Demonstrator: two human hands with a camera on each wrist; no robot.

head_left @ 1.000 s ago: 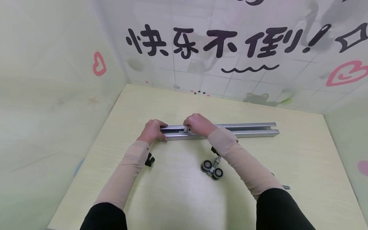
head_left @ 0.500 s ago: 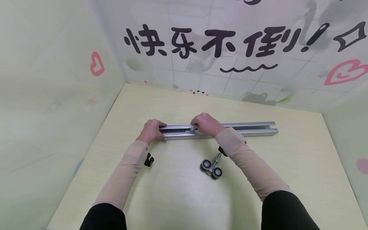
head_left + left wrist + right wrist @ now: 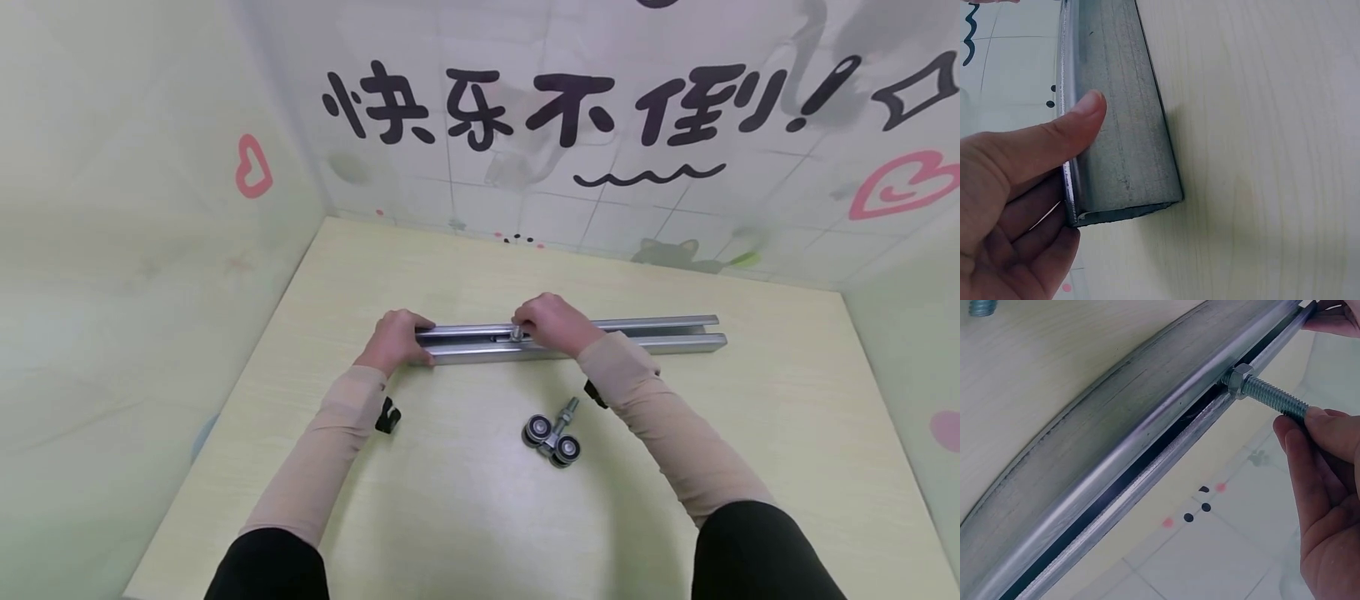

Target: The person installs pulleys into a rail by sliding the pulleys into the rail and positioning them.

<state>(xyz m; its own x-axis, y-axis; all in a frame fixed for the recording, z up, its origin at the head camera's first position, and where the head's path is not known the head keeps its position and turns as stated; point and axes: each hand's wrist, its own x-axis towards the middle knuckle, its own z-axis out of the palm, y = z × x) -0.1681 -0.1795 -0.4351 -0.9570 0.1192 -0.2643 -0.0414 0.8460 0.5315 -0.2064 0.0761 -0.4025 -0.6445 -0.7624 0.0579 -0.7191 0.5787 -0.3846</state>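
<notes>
A long silver metal rail (image 3: 667, 343) with an open slot lies across the table. My left hand (image 3: 396, 342) grips its left end, thumb on the near side; in the left wrist view the thumb presses the rail's flat side (image 3: 1125, 125). Between the thumb and fingers of my right hand (image 3: 558, 323) is the end of a threaded bolt (image 3: 1275, 397). It carries a hex nut (image 3: 1240, 381) and sticks out of the slot; whatever it joins inside the rail is mostly hidden. Nearer me lies a roller trolley (image 3: 553, 439) with black-rimmed wheels and its own bolt.
The pale wooden table (image 3: 465, 500) meets a printed backdrop (image 3: 525, 200) behind the rail and at both sides. Small black pieces (image 3: 387, 416) show beside the sleeves. Another threaded bolt end (image 3: 983, 306) shows at the top left of the right wrist view.
My right hand has slid the bolt to the right along the slot. The left hand keeps its grip on the rail's end, and the loose trolley stays put.
</notes>
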